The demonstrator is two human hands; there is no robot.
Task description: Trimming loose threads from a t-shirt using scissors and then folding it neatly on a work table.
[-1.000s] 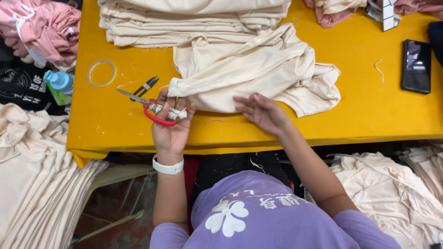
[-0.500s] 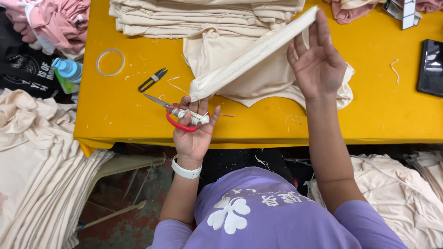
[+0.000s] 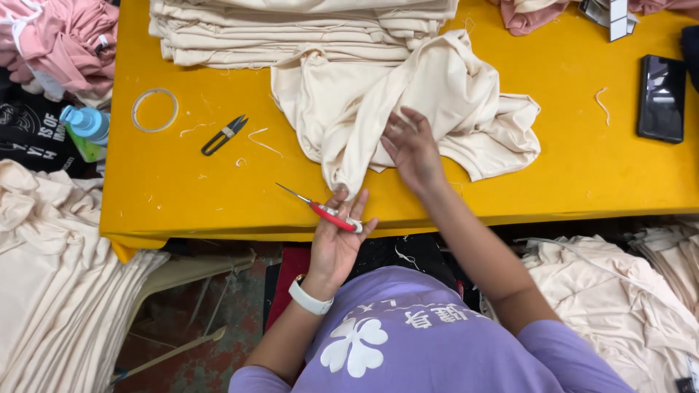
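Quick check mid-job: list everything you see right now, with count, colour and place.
Loose cream garment: one, cream, table centre.
Folded garment stack: one stack, cream, table's far edge.
Red-handled scissors: one, red and steel, near table edge.
Black thread snips: one, black, table left.
Clear tape ring: one, clear, table left.
Black phone: one, black, table right.
Yellow table: one, yellow.
Blue-capped bottle: one, left of table.
Pink clothes: pile, upper left.
Left hand: grip on the scissors.
Right hand: on the garment.
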